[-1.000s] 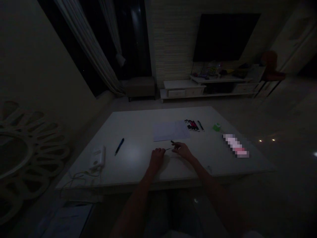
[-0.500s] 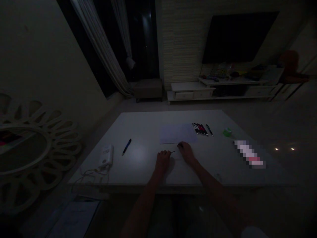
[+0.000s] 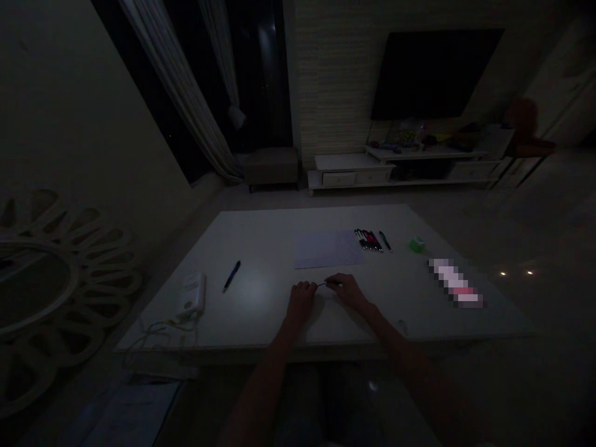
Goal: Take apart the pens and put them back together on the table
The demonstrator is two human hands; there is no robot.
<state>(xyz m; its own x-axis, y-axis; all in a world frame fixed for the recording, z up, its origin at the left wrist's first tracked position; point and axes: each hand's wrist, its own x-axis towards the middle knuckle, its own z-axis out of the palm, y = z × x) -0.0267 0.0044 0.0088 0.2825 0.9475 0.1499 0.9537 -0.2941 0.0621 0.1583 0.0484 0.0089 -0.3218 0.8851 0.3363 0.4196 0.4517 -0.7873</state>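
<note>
- Right grip: closed to a fingertip pinch on a thin dark rod, which looks pen-like but is too small and dim to identify.
- The rod lies almost level, running from the right grip at 3 o'clock toward the left grip at 9 o'clock.
- Left grip: curled into a loose fist, knuckles up, with the rod's tip at its fingers. I can't tell whether it is actually holding the rod or only touching it.
- Both bare forearms reach in from 6 o'clock and angle toward each other, with the hands just beside one another above the white surface.
- Taking the hands as the center, a sheet of paper lies at 12 o'clock, just beyond the fingers.
- A tight row of pens sits at 1 o'clock, with a lone pen just to its right.
- A small green object sits farther out at 2 o'clock.
- A pink-and-white item lies at 3 o'clock, too blurred for me to name.
- A blue pen lies at 10 o'clock.
- A white power adapter sits at 9 o'clock, with its cable trailing over the surface's near edge.
</note>
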